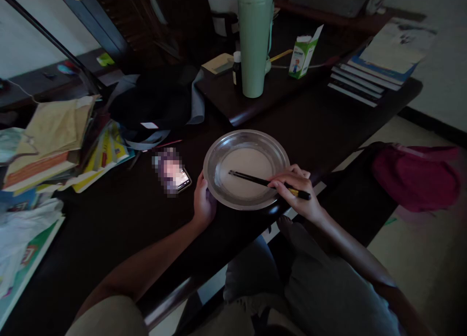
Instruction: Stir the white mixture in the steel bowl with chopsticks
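Note:
A round metal bowl (210, 168) with a whitish, smooth content (248, 161) sits near the front edge of the dark table. My left hand (204, 202) grips the bowl's left rim, thumb at the edge and the other fingers mostly hidden beneath it. In my right hand (296, 189) are black chopsticks (251, 178) with a yellow band near the back end. They slant over the bowl, tips at the whitish content; whether they dip below its surface I cannot tell. A lit phone (182, 180) lies left of the bowl.
Behind the bowl stand a tall green tumbler (254, 48), a small dark bottle (237, 70) and a green-white box (303, 56). Stacked books (359, 80) lie at the back right, a black bag (153, 97) and papers (54, 131) at left. A magenta bag (416, 175) is at right.

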Tool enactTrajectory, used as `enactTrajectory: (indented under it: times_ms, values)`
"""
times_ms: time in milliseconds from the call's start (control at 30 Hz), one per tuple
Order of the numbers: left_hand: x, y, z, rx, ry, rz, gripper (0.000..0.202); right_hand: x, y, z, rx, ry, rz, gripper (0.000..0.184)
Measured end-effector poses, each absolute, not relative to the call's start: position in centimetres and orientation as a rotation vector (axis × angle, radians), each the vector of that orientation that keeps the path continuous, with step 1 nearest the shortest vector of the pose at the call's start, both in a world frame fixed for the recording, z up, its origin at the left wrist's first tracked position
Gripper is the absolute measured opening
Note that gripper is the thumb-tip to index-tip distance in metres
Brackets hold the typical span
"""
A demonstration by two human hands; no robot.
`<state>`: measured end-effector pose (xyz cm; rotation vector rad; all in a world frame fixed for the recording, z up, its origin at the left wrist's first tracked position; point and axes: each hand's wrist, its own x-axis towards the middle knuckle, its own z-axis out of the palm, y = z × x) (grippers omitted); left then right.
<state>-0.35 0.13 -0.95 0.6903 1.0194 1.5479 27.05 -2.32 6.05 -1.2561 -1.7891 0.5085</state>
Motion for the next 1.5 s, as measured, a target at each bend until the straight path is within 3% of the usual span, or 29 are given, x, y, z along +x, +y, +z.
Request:
enactTrajectory:
  times_ms: [367, 633, 800, 1000, 1233, 1500]
  values:
    - [-0.8, 0.1, -1.3, 0.708, 0.999, 1.543, 0.047, 29.6, -3.3, 8.1, -1.437, -1.641, 0.253, 0.034]
    - [-1.1, 0.2, -1.4, 0.730, 1.011, 1.544, 0.048, 30.8, -4.7, 10.3, -1.402, -1.599, 0.541, 0.041]
    - [-0.8, 0.1, -1.0, 0.716, 1.015, 1.552, 0.047, 29.1, -4.0, 8.9, -1.310, -1.741, 0.686, 0.038]
    - [-0.6, -0.1, -0.3, 0.687, 1.012, 1.552, 0.046, 27.0, -2.6, 6.3, -1.321, -1.822, 0.514, 0.030]
    - [-1.1, -0.4, 0.0, 0.696, 1.019, 1.544, 0.049, 28.3, -3.2, 8.2, -1.421, -1.726, 0.225, 0.027]
    - [-0.8, 0.2, -1.4, 0.731, 1.010, 1.550, 0.046, 30.8, -4.6, 10.0, -1.464, -1.566, 0.315, 0.036]
